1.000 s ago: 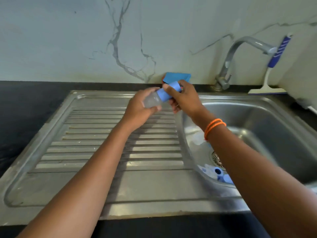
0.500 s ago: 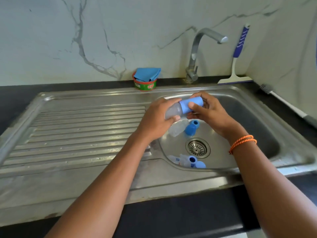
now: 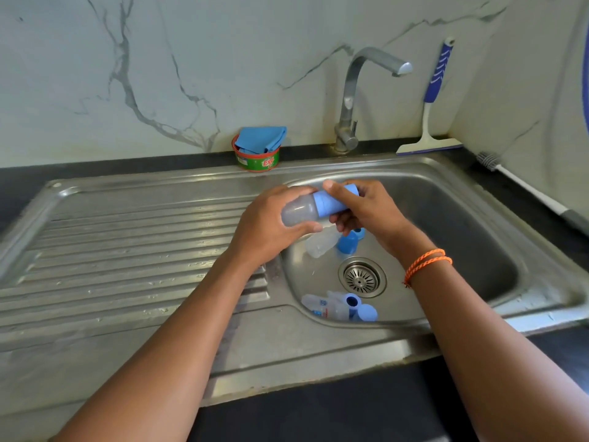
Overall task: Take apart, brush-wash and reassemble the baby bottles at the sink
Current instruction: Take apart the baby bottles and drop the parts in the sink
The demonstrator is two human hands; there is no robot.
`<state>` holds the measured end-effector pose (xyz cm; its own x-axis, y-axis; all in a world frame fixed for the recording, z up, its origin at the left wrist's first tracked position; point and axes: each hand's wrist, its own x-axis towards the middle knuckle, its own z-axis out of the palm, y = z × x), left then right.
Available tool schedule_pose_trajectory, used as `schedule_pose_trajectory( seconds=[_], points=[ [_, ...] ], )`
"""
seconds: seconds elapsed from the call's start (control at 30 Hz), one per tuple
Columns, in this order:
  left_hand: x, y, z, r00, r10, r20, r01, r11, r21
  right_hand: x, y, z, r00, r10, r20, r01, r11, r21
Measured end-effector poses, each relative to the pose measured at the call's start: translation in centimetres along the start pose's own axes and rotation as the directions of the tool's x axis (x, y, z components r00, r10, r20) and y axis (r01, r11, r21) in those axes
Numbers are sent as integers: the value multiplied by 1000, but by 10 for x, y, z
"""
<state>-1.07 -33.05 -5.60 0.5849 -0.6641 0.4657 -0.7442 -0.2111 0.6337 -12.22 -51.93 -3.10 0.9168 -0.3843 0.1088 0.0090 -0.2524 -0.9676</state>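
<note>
Right now both hands meet over the left rim of the sink basin [image 3: 478, 199], clamped on one baby bottle [image 3: 299, 213] held on its side. The left hand [image 3: 267, 228] curls round the clear body, thumb underneath and fingers over the top. The right hand [image 3: 369, 208] grips the blue cap [image 3: 331, 202] end, thumb lying across the top of the blue part. An orange thread band [image 3: 427, 261] circles the right wrist.

Down in the basin, just under the hands, lie a clear bottle body [image 3: 320, 244] and a blue collar piece [image 3: 347, 242], close together beside the drain strainer [image 3: 361, 277]. Nearer the front wall of the basin lies another clear bottle [image 3: 322, 307] with printed markings, touching blue parts [image 3: 360, 309] at its right end.

On the dark bench [image 3: 95, 170] behind the sink stands a small green and red tub [image 3: 258, 159] with a folded blue cloth [image 3: 261, 140] sitting in it. The tap [image 3: 350, 100] rises behind the basin, spout turned right. A blue-handled squeegee [image 3: 430, 122] leans against the wall at the corner, and a long bottle brush [image 3: 522, 186] lies on the bench along the right wall. The ribbed drainboard [image 3: 127, 250] stretches to the left.
</note>
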Motion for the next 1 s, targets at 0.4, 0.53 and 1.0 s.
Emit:
schedule_pose_trajectory(
  seconds=[0.4, 0.53, 1.0],
  points=[
    [0, 3, -2, 992, -120, -34, 112, 979, -169, -5, -5, -22, 948, -295, 120, 301, 953, -41],
    [0, 3, 1, 992, -115, -47, 107, 984, -145, -5, -1, -20, 975, -209, 77, 210, 978, -15],
    [6, 39, 1, 932, 46, -358, 133, 878, 460, 11, 21, -13, 907, -54, -418, -98, 937, -334]
  ],
)
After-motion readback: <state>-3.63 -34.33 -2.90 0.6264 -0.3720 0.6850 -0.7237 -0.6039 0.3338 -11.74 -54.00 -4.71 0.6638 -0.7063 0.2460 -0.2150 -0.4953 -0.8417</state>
